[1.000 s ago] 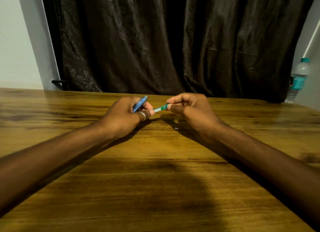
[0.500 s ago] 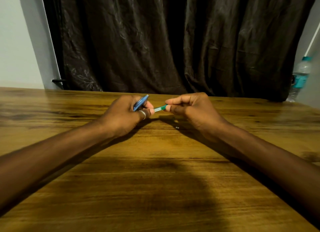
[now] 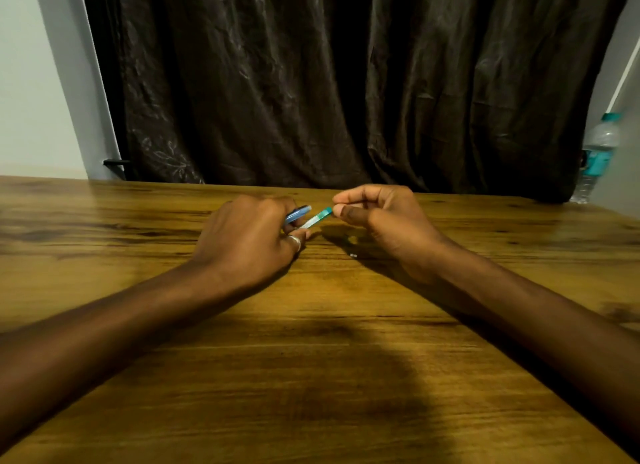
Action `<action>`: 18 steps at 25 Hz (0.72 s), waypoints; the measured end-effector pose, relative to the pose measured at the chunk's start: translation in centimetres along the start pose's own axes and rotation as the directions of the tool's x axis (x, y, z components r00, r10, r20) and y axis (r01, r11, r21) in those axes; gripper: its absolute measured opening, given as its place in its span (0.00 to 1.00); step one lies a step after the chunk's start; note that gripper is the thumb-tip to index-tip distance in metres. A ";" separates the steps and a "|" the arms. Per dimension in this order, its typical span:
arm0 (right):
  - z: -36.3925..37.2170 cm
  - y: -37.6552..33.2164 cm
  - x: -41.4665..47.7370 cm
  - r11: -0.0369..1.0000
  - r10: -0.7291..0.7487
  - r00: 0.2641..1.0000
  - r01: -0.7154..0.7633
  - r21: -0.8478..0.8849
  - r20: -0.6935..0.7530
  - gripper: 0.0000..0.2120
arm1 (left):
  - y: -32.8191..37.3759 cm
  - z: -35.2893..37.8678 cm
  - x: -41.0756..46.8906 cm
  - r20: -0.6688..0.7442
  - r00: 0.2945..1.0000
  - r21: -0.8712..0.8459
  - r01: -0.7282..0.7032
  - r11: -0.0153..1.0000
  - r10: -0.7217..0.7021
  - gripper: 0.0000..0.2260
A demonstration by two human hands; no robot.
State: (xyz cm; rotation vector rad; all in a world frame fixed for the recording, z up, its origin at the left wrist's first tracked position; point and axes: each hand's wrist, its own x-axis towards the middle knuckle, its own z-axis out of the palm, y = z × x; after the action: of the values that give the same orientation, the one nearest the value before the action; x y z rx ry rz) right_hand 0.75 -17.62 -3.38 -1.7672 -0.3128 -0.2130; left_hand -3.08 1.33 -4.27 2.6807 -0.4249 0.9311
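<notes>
The right hand pinches the green end of a thin stick with thumb and finger. The stick's other end sits in the curled fingers of the left hand, which also holds a blue pen part. Both hands are low over the far middle of the wooden table, with a dark curtain behind and a water bottle at the far right.

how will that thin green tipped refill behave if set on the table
Probably light and slightly bendy: the pen refill is very thin, pinched by the right hand while the left hand grips a blue barrel. Likely rolls on the smooth table.
</notes>
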 end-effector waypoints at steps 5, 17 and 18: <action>-1.7 0.6 1.1 0.942 -0.152 0.986 0.124 -0.312 -0.067 0.05 | -0.9 0.5 0.2 0.174 0.970 -0.032 0.175 0.984 -0.167 0.08; -2.7 -1.0 0.0 0.714 -0.056 0.970 0.205 -0.669 0.237 0.08 | -1.1 0.2 0.4 0.161 0.958 0.015 0.240 0.971 -0.239 0.19; -2.8 -1.0 0.0 0.712 -0.028 0.961 0.213 -0.669 0.276 0.08 | -0.9 0.1 0.4 0.156 0.958 0.010 0.242 0.970 -0.240 0.20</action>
State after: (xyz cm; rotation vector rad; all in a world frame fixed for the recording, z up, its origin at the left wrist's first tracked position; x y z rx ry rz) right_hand 0.52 -20.11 -1.82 -2.5443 -0.5889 -0.2209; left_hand -2.37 2.06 -4.22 2.7287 -0.1263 0.6512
